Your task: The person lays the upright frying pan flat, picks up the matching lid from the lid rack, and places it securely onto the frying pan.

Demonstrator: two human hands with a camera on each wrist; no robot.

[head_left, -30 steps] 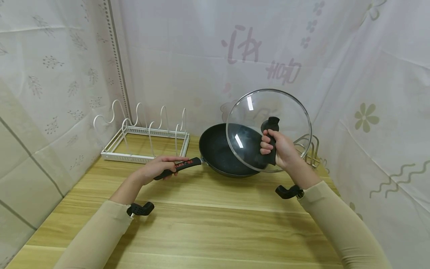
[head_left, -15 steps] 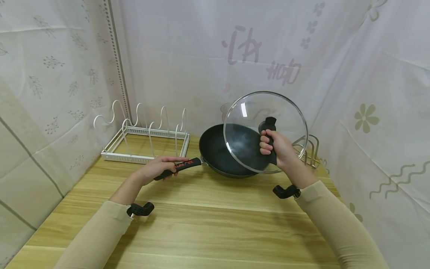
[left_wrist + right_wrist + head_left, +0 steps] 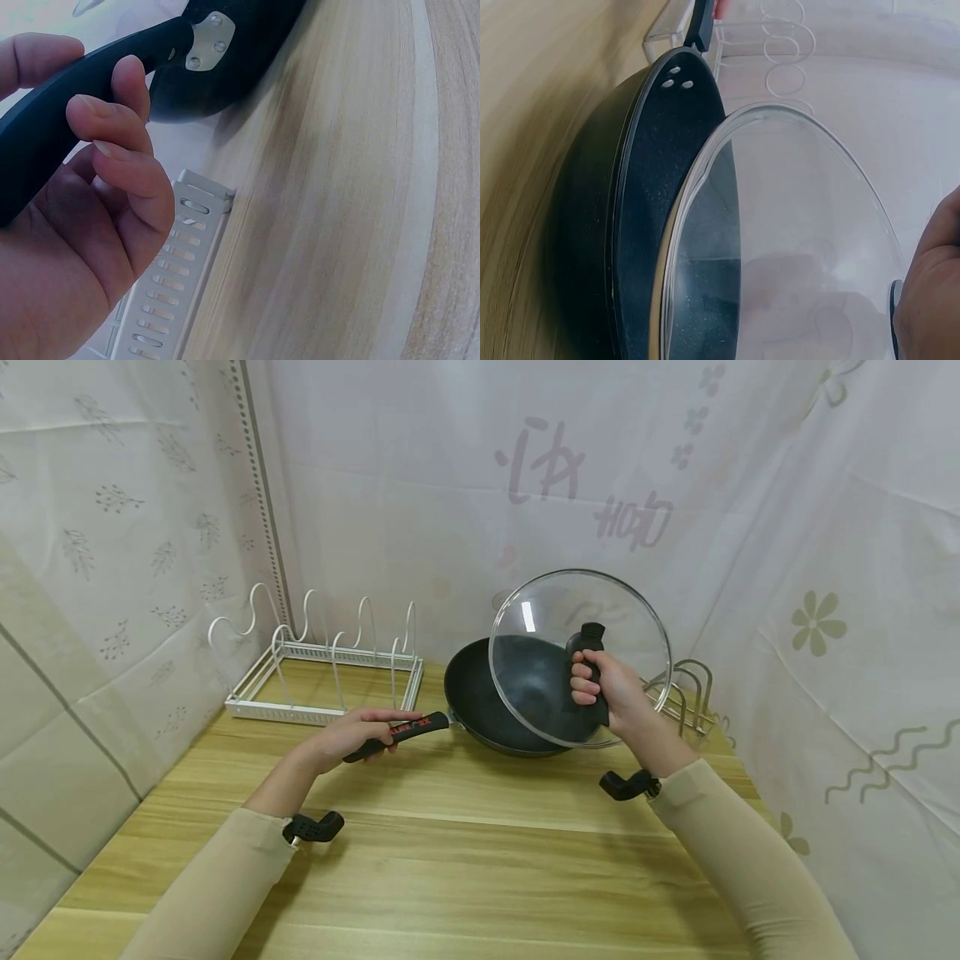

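Note:
A dark wok [image 3: 480,693] stands on the wooden table, its black handle [image 3: 426,724] with red lettering pointing left. My left hand [image 3: 347,739] grips that handle; in the left wrist view several fingers [image 3: 127,169] curl round it. My right hand [image 3: 618,689] holds the black knob-grip of a round glass lid [image 3: 532,602] with a metal rim. Tilted, the lid hangs above the wok's right part, and the wok shows through the glass. In the right wrist view the lid [image 3: 802,217] overlaps the wok [image 3: 652,172], and only part of the hand [image 3: 934,285] shows.
A white wire rack [image 3: 300,717] with upright loops stands at the back left, close to the wok handle. Behind the lid at right is a smaller gold-coloured wire rack [image 3: 705,693], partly hidden. Patterned curtains [image 3: 420,485] enclose the table's back and sides.
My right hand has carried the lid left and slightly down, farther over the wok. More of the gold-coloured rack shows. The left hand and the wok have stayed where they were.

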